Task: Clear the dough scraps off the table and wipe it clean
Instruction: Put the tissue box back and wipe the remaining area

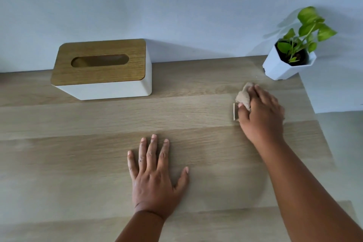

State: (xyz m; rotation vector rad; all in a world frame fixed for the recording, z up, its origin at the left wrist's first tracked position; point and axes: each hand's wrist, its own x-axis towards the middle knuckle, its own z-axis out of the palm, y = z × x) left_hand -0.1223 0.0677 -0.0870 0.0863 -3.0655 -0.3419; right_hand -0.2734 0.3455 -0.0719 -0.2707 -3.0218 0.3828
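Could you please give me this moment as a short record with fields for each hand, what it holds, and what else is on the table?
left hand: flat on the table, fingers straight and spread, holding nothing
right hand: curled grip on a crumpled beige wad, far right of the table
under right hand: small flat piece, what it is cannot be told
tissue box: white, wooden lid, back left by the wall
potted plant: white pot, back right corner
loose dough scraps: none clearly visible
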